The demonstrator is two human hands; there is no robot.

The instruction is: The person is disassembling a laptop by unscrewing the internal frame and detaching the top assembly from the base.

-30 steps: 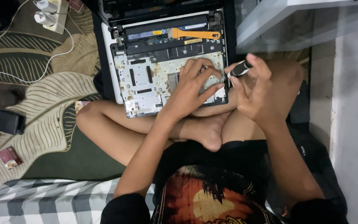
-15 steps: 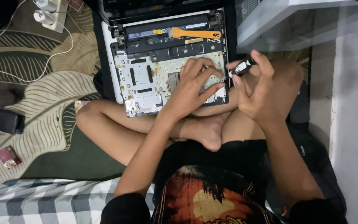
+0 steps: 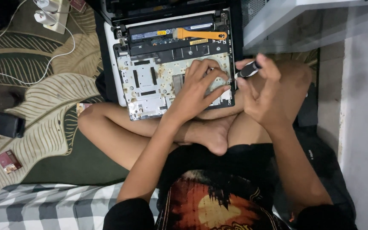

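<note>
On the patterned rug, a person sat cross-legged with an opened laptop (image 3: 150, 85) resting against their shins, its bottom cover already off and the pale inner frame and circuit boards bare. Their left hand (image 3: 199, 87) lay spread, fingers loosely splayed, pressing down on the exposed frame and gripping nothing. Their right hand (image 3: 263, 91) pinched a small black-and-white screwdriver (image 3: 248, 70) at the laptop's right edge. An orange pry tool (image 3: 201, 34) rested across the upper board; reassembly had not begun.
</note>
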